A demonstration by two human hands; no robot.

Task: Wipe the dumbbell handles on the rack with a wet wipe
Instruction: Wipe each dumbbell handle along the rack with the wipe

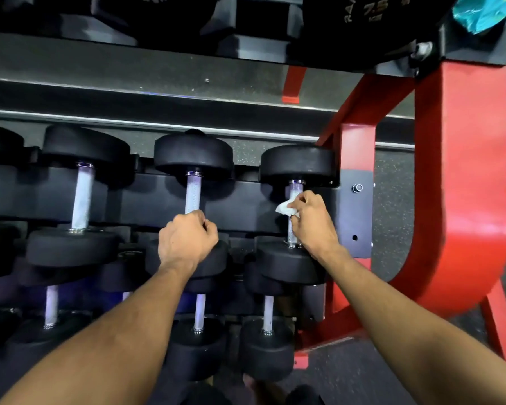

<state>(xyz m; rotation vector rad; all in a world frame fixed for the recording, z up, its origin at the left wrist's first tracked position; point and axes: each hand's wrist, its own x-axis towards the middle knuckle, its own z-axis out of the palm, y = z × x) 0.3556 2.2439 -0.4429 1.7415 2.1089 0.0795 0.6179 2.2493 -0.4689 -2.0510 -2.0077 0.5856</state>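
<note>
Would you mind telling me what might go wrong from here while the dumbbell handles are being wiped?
1. The wet wipe is bunched small in the right hand, so parts of the rightmost handle may be missed.
2. The left hand grips the middle dumbbell's handle bare, which could soil it again.
3. The right forearm lies over that dumbbell's near head; a nudge might shift it.

Both forearms are bare to the frame's lower edge, no sleeves showing. The left hand (187, 239) and right hand (313, 220) wear nothing.
</note>
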